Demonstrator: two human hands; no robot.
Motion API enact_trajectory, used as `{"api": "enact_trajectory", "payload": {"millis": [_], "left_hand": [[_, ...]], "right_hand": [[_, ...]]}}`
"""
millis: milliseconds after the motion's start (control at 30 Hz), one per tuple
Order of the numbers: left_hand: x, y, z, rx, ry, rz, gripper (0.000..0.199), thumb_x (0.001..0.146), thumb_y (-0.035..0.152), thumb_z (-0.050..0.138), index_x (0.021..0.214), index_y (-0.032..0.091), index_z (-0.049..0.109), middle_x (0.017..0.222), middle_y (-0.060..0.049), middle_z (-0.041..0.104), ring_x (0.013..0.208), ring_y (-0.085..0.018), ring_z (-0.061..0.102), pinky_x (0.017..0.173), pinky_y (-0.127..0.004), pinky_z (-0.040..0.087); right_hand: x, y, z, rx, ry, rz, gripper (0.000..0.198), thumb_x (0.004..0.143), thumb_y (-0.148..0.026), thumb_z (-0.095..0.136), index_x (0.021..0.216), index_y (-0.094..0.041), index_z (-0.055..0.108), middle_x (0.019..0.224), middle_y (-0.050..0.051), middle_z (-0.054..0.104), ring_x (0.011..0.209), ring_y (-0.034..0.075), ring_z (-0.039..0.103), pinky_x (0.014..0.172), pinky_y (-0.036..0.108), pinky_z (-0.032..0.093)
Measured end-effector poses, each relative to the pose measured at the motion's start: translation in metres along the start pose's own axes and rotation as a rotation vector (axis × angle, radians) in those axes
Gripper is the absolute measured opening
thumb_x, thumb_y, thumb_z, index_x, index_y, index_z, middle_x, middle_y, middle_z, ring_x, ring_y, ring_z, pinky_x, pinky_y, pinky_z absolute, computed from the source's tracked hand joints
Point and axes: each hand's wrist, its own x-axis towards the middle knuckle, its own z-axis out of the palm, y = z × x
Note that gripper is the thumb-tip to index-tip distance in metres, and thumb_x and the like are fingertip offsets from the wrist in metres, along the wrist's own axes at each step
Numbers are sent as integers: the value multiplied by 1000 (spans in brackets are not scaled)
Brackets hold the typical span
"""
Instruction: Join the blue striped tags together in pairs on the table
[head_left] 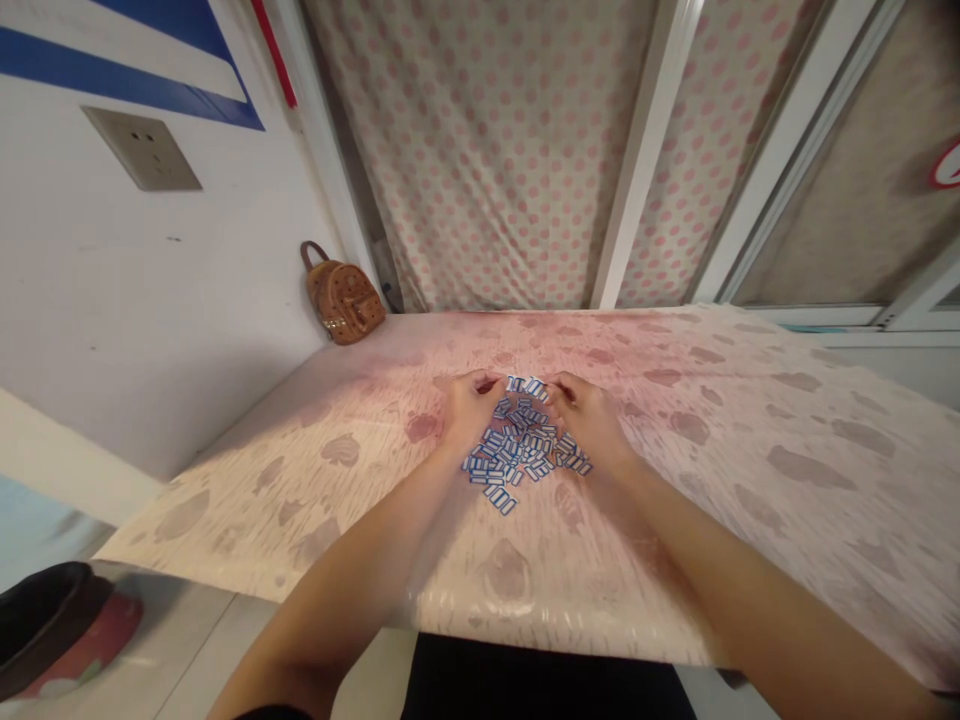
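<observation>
1. Currently, through the head camera, my only view, I have both bare hands over the patterned tabletop [300, 480], facing each other across its middle.
2. On my left hand [466, 405], the fingers are bent inward, and as far as the blur lets me judge, they pinch the near end of the raised pieces [535, 387].
3. My right hand [598, 412] mirrors it: its fingers are curled too, grasping the other end of those white-and-blue pieces.
4. Just below, between my wrists, I see the loose pile [517, 450] of small blue-edged pieces lying flat on the cloth, many overlapping; their markings are too small for me to read.
5. Well apart from the pile, at the far left corner, a small brown backpack [345, 300] leans by the wall [217, 270], with a socket [142, 148] higher up.
6. Behind the far edge I see a pink-dotted curtain [495, 150], and at lower left a dark-rimmed container [97, 635] beside the tabletop.
</observation>
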Motion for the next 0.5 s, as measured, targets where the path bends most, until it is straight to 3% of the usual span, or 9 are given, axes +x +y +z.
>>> {"api": "enact_trajectory", "payload": {"millis": [233, 500], "left_hand": [[-12, 14, 6, -135, -91, -128, 21, 81, 32, 66, 89, 14, 74, 79, -7, 73, 65, -17, 67, 44, -21, 50], [-11, 13, 6, -120, -117, -115, 24, 81, 33, 67, 91, 13, 75, 81, -8, 73, 68, -18, 67, 47, -21, 50]], "right_hand": [[-4, -5, 1, -62, 41, 4, 18, 89, -32, 54, 77, -21, 61, 69, 1, 66, 63, 16, 59, 59, 25, 36], [-4, -4, 1, -137, 60, -10, 17, 89, -32, 55, 78, -20, 62, 69, 1, 67, 63, 16, 60, 59, 25, 35]]}}
